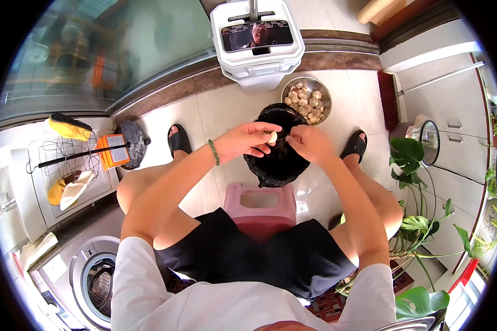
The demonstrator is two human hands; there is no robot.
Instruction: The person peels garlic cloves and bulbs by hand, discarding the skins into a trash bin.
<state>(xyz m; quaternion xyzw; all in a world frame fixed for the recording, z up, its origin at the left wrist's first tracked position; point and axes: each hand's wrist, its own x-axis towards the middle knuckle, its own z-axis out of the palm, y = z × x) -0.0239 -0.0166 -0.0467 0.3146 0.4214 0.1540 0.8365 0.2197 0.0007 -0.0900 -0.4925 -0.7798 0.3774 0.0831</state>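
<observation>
My left hand (248, 141), with a green bead bracelet at its wrist, pinches a pale garlic clove (273, 137) between thumb and fingertips. Close by on the right, my right hand (308, 143) is closed with thumb and forefinger pressed together; whatever is in that pinch is too small to make out. Both hands are above a bin lined with a black bag (276, 168), and its inside is dark. Just beyond it stands a steel bowl (327, 105) of garlic bulbs and cloves (303, 102).
A pink stool (234, 207) is between my legs. Beyond the bin, a white bucket-like unit (259, 69) carries a phone (258, 36). Leafy plants (414, 223) and cabinets (453, 157) line the right. A washing machine (77, 256) and wire rack (74, 149) are left.
</observation>
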